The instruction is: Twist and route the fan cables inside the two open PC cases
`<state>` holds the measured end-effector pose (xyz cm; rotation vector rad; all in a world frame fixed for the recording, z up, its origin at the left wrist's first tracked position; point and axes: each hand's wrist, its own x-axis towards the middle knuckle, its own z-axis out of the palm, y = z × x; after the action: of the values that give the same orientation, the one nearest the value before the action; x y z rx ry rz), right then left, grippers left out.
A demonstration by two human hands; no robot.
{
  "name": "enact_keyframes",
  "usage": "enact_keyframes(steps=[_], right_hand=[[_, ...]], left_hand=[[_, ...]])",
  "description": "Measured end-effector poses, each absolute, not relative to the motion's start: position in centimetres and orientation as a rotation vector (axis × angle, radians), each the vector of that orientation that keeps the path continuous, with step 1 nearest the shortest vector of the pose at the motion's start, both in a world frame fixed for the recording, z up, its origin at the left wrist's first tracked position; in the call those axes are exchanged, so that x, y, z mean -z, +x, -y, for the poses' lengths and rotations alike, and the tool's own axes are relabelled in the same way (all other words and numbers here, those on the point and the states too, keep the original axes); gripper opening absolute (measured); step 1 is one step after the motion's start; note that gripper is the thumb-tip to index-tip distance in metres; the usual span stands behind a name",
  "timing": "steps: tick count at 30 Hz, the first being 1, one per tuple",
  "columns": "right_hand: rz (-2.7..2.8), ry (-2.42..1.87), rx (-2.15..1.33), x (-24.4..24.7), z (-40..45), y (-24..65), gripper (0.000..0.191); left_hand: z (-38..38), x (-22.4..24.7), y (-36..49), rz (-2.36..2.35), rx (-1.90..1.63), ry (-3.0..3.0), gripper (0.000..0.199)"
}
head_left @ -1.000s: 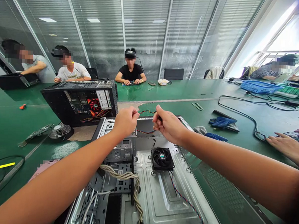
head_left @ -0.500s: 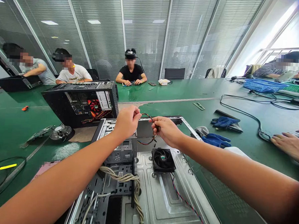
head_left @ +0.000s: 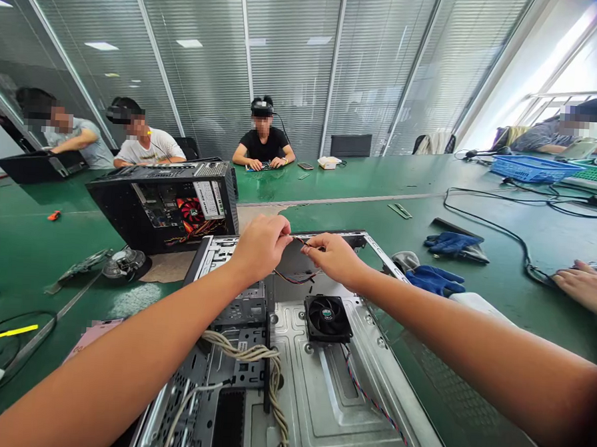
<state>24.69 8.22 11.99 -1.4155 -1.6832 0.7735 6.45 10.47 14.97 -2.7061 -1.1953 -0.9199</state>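
Observation:
Above the far end of an open computer case [head_left: 314,398], my left hand [head_left: 263,243] pinches a thin multicoloured cable [head_left: 301,241]. My right hand [head_left: 335,257] pinches the same cable a short way to the right, so a small stretch shows between the fingertips. A loop of red and dark wire hangs below both hands. Whether a plug sits in the fingers is hidden. A black cooling fan [head_left: 328,317] lies on the bare metal floor of the case, its twisted wires trailing toward me. Braided beige cables [head_left: 273,382] run along the drive bays.
Beyond the case stands a black computer tower [head_left: 124,208] with a red fan. Blue gloves [head_left: 434,280], a black cable [head_left: 493,220] and a blue basket [head_left: 534,169] lie on the right. Another person's hand [head_left: 588,285] rests at the right edge. Several co-workers sit around the green table.
My hands have come slightly closer together and the cable between them looks straighter. The right-hand fingers have closed further round it. The view has shifted a little.

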Motion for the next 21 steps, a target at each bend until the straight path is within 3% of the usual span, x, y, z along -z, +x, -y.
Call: enact_keyframes(steps=[4,9,13,21], right_hand=[[1.440,-1.362,-1.140,-12.03,-7.87,24.59,0.008],[1.452,-1.187,-1.418,-12.54,-7.39,24.67,0.023],[1.566,-1.176,-1.375,-12.30,-7.31,24.62,0.043],[1.752,-1.218,-1.155,-11.64,-7.71,24.90,0.026]], left_hand=[[-10.44,-14.97,6.51,1.185,0.847,-2.726,0.004],[-10.35,-15.03,6.52,1.228,0.770,-2.726,0.009],[-10.41,-14.87,6.68,1.171,0.644,-2.765,0.014],[-10.59,-14.59,6.83,1.121,0.469,-2.801,0.021]])
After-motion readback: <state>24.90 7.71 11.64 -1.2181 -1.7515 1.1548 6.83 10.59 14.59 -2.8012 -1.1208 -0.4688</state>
